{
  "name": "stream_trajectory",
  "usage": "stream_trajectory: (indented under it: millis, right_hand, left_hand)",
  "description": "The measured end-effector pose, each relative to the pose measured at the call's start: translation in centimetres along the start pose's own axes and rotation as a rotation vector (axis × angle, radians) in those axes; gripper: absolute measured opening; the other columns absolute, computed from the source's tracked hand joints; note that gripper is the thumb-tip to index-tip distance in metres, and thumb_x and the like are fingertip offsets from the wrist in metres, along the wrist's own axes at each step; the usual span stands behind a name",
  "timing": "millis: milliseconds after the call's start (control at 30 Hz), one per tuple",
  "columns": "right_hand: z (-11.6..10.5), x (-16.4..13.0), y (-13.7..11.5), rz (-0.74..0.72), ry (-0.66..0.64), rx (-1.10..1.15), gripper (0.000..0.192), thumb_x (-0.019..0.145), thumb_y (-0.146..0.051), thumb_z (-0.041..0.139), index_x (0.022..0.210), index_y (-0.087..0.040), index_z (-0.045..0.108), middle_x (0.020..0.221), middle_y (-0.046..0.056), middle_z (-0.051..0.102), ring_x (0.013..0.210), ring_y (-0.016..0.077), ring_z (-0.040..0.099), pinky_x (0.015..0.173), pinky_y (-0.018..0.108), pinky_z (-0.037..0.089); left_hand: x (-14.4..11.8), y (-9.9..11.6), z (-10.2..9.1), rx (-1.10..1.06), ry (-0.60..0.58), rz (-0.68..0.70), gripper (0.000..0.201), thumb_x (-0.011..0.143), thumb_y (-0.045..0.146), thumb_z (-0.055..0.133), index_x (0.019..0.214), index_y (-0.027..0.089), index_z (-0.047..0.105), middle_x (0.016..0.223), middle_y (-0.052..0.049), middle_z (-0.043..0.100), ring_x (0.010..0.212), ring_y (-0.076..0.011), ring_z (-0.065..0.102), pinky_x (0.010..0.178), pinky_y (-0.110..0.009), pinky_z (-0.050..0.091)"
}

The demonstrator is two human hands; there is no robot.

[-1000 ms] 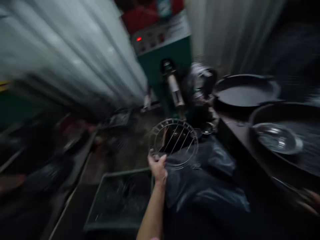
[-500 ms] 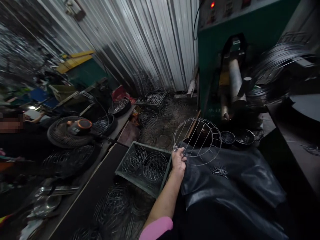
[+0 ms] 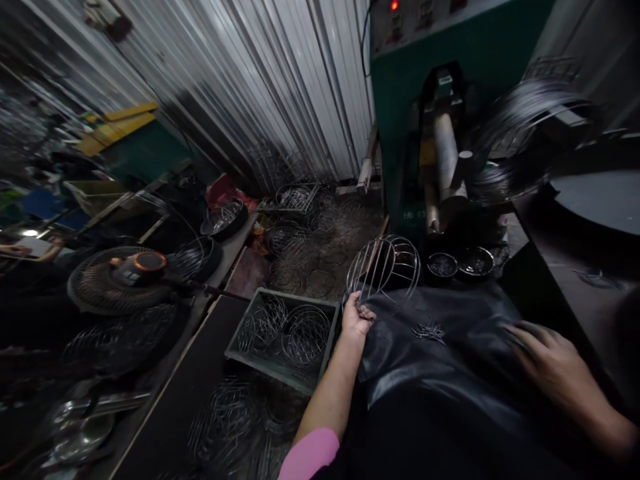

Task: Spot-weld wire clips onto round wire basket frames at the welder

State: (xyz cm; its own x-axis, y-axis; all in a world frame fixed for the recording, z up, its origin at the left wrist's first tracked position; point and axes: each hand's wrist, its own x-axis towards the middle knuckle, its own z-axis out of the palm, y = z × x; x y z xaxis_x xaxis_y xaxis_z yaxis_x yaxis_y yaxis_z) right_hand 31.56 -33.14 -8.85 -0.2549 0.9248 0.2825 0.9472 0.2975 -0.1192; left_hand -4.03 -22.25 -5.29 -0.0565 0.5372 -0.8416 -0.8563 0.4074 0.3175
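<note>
While a fan [image 3: 117, 283] is lying on the cluttered bench at far left, with another person's arm [image 3: 30, 250] showing dimly beyond it, the things in play are sitting further right. A green crate [image 3: 239, 355] with wire rings [image 3: 285, 333] in it is standing on the floor just left of the person's lap, and more wire frames are lying heaped on the ground behind and in front of it. The left hand [image 3: 356, 319] is hovering right at the crate's near right corner, its fingers closed round the lower rim of a wire dome [image 3: 384, 268]. This dome is tilting up and away from the hand, its round rim nearly on edge and its ribs running up toward the green machine [image 3: 400, 120]. It is hanging above the edge of a black sheet [image 3: 450, 347] draped over the lap, so the crate is lying down and to the left of it, close beside the holding hand. A small bundle of wire bits [image 3: 429, 331] is resting on the sheet. Two little bowls [image 3: 460, 263] are sitting at the foot of the machine. The right hand [image 3: 547, 360] is blurred, lying spread and palm down on the sheet well apart from the dome; it seems to be gripping nothing, though the blur is making that uncertain
</note>
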Motion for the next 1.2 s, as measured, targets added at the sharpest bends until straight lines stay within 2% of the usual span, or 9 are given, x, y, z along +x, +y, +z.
stream_trajectory:
  millis: [67,167,267,333,467,567,900,1100,1200]
  right_hand:
    - [0.9,2.2,-1.5,-0.097,-0.063,0.054,0.029,0.09,-0.023,0.042,0.106,-0.015,0.064,0.107,0.021,0.06,0.097,0.0305,0.055,0.08,0.041,0.045]
    - [2.3,4.7,-3.6,-0.185,-0.274,0.144,0.029,0.088,-0.017,0.039,0.103,-0.017,0.064,0.099,0.015,0.064,0.09,0.0262,0.058,0.078,0.037,0.047]
    - [4.0,6.1,-5.2,-0.177,-0.471,0.209,0.029,0.085,-0.01,0.038,0.097,-0.016,0.064,0.088,0.012,0.064,0.084,0.0231,0.06,0.074,0.032,0.048]
    - [5.2,6.5,-6.0,-0.16,-0.528,0.258,0.028,0.083,-0.008,0.04,0.098,-0.016,0.062,0.089,0.011,0.064,0.083,0.0214,0.061,0.074,0.03,0.048]
    - [7.0,6.4,-6.7,-0.154,-0.508,0.284,0.041,0.078,-0.01,0.048,0.118,-0.018,0.053,0.1,0.01,0.06,0.088,0.0202,0.061,0.076,0.029,0.048]
    - [7.9,6.2,-6.7,-0.169,-0.49,0.228,0.046,0.078,-0.013,0.051,0.124,-0.018,0.05,0.102,0.012,0.058,0.087,0.0212,0.061,0.075,0.03,0.048]
    - [8.2,6.8,-8.1,-0.326,-0.434,0.008,0.021,0.083,-0.006,0.043,0.09,-0.016,0.061,0.084,0.012,0.06,0.077,0.0228,0.057,0.069,0.031,0.041]
    - [8.7,7.3,-8.9,-0.365,-0.43,-0.027,0.029,0.08,-0.002,0.038,0.088,-0.016,0.063,0.085,0.013,0.062,0.075,0.0241,0.057,0.067,0.033,0.04]
    - [9.8,6.3,-8.2,-0.399,-0.359,0.072,0.032,0.078,-0.004,0.037,0.086,-0.018,0.065,0.087,0.016,0.063,0.074,0.0254,0.059,0.067,0.035,0.043]
  left_hand:
    - [0.3,0.4,-0.5,-0.006,-0.027,0.024,0.036,0.074,0.024,0.06,0.059,0.02,0.027,0.046,0.011,0.016,0.035,-0.0025,0.017,0.035,-0.015,0.018]
    - [1.2,0.9,-1.7,-0.001,-0.075,0.038,0.035,0.075,0.024,0.058,0.059,0.02,0.027,0.047,0.011,0.016,0.035,-0.0023,0.017,0.036,-0.015,0.019]
    - [2.2,1.1,-3.0,0.015,-0.106,0.08,0.032,0.072,0.027,0.062,0.061,0.019,0.033,0.048,0.011,0.017,0.036,-0.0017,0.018,0.037,-0.014,0.019]
    - [2.7,1.1,-3.7,0.021,-0.13,0.108,0.029,0.07,0.029,0.064,0.063,0.018,0.038,0.048,0.011,0.02,0.037,-0.0013,0.02,0.038,-0.013,0.019]
    - [3.1,1.1,-4.5,0.009,-0.185,0.116,0.022,0.068,0.028,0.063,0.067,0.015,0.046,0.048,0.01,0.026,0.037,-0.0013,0.022,0.037,-0.013,0.019]
    - [3.3,1.1,-4.7,0.013,-0.2,0.133,0.02,0.066,0.026,0.064,0.068,0.015,0.047,0.048,0.009,0.029,0.037,-0.0012,0.023,0.037,-0.013,0.018]
    - [3.2,0.6,-4.7,0.086,-0.175,0.164,0.027,0.06,0.022,0.067,0.066,0.017,0.042,0.047,0.009,0.034,0.037,-0.0011,0.023,0.038,-0.014,0.018]
    - [3.1,0.8,-4.2,0.06,-0.157,0.152,0.028,0.059,0.019,0.066,0.063,0.017,0.038,0.047,0.01,0.033,0.037,-0.0012,0.023,0.038,-0.013,0.018]
    - [3.0,0.6,-3.9,0.037,-0.116,0.151,0.033,0.058,0.019,0.069,0.061,0.018,0.035,0.047,0.01,0.03,0.038,-0.0014,0.021,0.038,-0.014,0.016]
